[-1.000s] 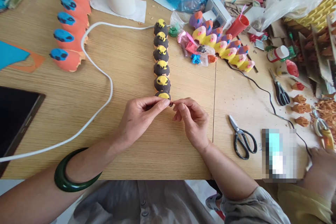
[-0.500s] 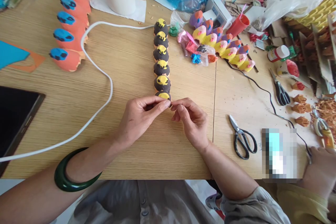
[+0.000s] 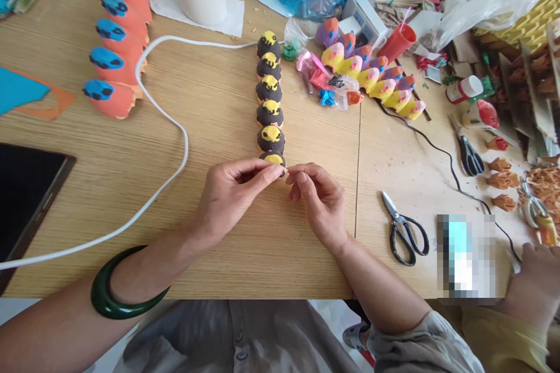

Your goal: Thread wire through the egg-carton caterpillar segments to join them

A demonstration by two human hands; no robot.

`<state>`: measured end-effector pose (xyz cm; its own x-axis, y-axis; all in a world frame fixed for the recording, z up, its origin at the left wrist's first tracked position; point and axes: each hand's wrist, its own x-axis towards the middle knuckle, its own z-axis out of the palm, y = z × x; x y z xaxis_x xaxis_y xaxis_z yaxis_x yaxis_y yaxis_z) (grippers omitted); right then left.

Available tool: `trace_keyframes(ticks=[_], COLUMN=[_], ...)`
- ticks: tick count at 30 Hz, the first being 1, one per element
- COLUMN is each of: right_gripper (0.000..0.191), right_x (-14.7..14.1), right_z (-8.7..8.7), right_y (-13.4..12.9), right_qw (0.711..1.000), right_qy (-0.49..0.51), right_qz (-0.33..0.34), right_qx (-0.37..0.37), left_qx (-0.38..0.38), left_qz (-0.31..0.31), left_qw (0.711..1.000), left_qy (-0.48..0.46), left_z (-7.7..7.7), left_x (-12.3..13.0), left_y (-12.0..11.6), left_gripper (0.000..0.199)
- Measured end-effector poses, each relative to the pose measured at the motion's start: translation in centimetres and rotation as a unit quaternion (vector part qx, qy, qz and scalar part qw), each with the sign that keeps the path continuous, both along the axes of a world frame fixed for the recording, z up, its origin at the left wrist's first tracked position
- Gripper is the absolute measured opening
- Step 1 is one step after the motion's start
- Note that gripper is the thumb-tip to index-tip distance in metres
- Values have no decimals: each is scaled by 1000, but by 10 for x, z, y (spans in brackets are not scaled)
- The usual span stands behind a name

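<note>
A row of dark, rounded egg-carton cups with yellow patches (image 3: 270,88) runs down the middle of the table, its nearest cup under my fingertips. My left hand (image 3: 238,192) is closed in a pinch at that near end, thumb against forefinger, and covers part of the cup. Just to the right, my right hand (image 3: 321,198) has its fingers curled and its tips almost meeting the left ones. Whatever lies between the fingertips is too small to make out. A dark green bangle (image 3: 105,288) circles my left wrist.
A white cable (image 3: 186,145) curves across the left, by an orange-and-blue carton row (image 3: 125,73) and a black tablet (image 3: 30,198). To the right lie scissors (image 3: 405,230), a yellow-and-purple carton row (image 3: 370,78) and a blurred-out patch. A co-worker's hand (image 3: 536,280) rests at the right edge.
Both hands keep almost the same place and pinch at the near end of the dark row. The co-worker's hand at the right edge has shifted slightly.
</note>
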<state>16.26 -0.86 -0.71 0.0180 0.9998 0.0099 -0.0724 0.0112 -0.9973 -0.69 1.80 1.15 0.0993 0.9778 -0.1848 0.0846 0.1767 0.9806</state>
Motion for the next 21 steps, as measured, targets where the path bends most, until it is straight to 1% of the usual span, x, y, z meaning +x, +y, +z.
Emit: trace_keyframes(ticks=[4,10,16,21], right_gripper=[23,22,27,36], right_x=[0,-1,-1,-3], right_z=[0,0,1,1], right_y=[1,2,0,1], right_qw=[1000,1000,1000,999], right_qy=[0,6,-8,-3], right_qz=[-7,-10,-3,21], right_qx=[-9,-6,-20,-42], left_qx=[-9,-1,72,123], left_qz=[3,-7,-3,2], left_qw=[1000,1000,995,987], left_qy=[-5,2,66,106], left_z=[-1,1,3,1], left_x=[1,0,0,0], left_y=[0,-1,-4,-6], left_gripper=[22,24,24,24])
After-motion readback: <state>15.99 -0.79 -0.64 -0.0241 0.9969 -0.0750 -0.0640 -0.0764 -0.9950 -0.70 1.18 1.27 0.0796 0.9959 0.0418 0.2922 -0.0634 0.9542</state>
